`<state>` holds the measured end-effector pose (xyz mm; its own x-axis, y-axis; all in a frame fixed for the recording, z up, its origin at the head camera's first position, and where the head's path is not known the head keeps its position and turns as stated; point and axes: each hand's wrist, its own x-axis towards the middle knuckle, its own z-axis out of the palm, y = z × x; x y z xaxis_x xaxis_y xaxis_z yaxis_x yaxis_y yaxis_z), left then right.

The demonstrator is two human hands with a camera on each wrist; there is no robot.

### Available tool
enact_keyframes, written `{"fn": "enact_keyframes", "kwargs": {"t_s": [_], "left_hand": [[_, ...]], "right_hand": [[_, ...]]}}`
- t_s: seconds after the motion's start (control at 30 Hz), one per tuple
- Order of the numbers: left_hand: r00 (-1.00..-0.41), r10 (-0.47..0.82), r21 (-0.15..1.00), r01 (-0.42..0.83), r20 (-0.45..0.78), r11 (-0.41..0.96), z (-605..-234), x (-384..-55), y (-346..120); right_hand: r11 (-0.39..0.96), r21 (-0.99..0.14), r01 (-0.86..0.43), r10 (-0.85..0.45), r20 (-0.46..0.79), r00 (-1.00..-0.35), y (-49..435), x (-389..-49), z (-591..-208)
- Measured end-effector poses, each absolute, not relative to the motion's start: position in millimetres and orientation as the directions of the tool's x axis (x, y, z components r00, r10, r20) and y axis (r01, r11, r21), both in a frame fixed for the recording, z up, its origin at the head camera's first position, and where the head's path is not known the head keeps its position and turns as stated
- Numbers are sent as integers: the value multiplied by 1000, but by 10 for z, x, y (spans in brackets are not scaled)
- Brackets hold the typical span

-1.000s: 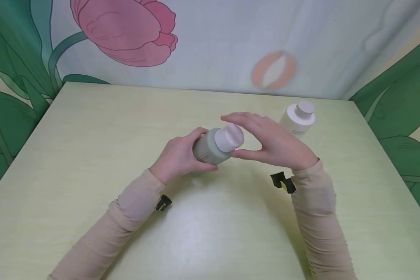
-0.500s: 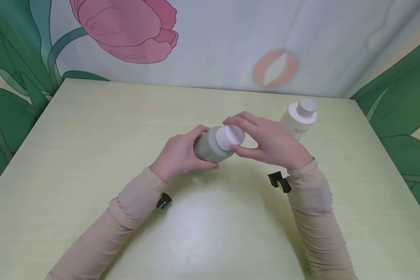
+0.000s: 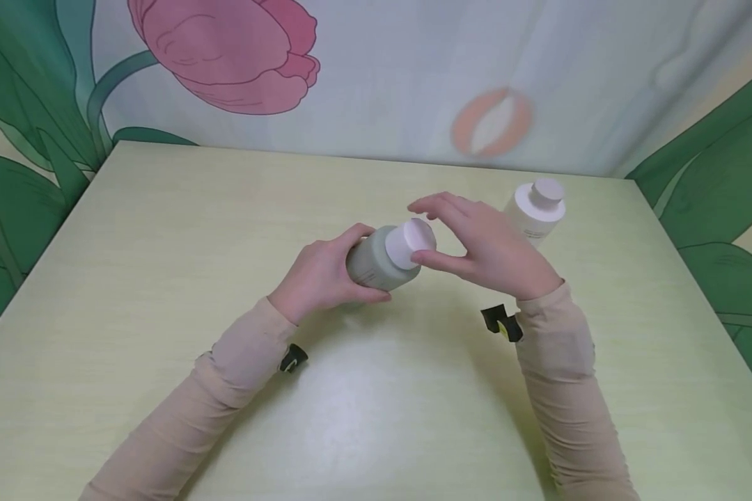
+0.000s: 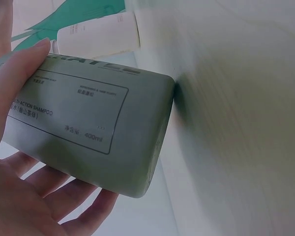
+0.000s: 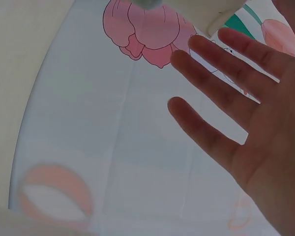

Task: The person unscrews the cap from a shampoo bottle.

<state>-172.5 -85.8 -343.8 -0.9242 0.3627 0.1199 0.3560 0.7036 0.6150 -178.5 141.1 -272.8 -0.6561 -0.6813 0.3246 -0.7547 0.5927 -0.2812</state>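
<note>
My left hand [image 3: 319, 278] grips a grey-green shampoo bottle [image 3: 376, 264] around its body, with the thumb on the near side. The bottle is tilted, its white cap [image 3: 410, 243] pointing up and to the right. In the left wrist view, the printed label on the shampoo bottle [image 4: 88, 118] faces the camera, and the fingers curl beneath it. Beside the cap is my right hand [image 3: 482, 243]; its thumb tip is at the cap's lower edge while the other fingers are lifted off. Those fingers of the right hand [image 5: 231, 98] look spread and nearly straight in the right wrist view.
A white bottle [image 3: 535, 209] with a round cap stands upright behind my right hand, near the table's far right. The pale table [image 3: 225, 202] ends at a flower-printed curtain [image 3: 382, 83]. A black clip-like piece [image 3: 501, 323] sits by the right sleeve.
My right fingers closed around the white cap half a second ago and have now spread away from it. The left hand and the shampoo bottle stay almost still.
</note>
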Motion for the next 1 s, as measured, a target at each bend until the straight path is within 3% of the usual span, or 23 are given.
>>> {"fn": "enact_keyframes", "kwargs": {"t_s": [0.1, 0.3, 0.6, 0.87, 1.0], "left_hand": [[-925, 363, 613, 354, 115, 706, -3438, -1727, -856], [-925, 363, 616, 353, 115, 704, -3438, -1733, -854], [-926, 358, 613, 352, 117, 708, -3423, -1727, -865], [-923, 366, 612, 357, 117, 705, -3426, -1730, -855], [-923, 366, 613, 359, 120, 704, -3429, -1731, -849]], "right_hand": [[629, -259, -733, -647, 349, -678, 1423, -1783, -2737], [619, -240, -748, -651, 376, -659, 1405, -1780, -2742], [472, -272, -838, -769, 338, -543, 1420, -1795, -2716], [620, -235, -748, -659, 361, -660, 1428, -1775, -2702], [645, -219, -732, -640, 368, -674, 1420, -1772, -2714]]}}
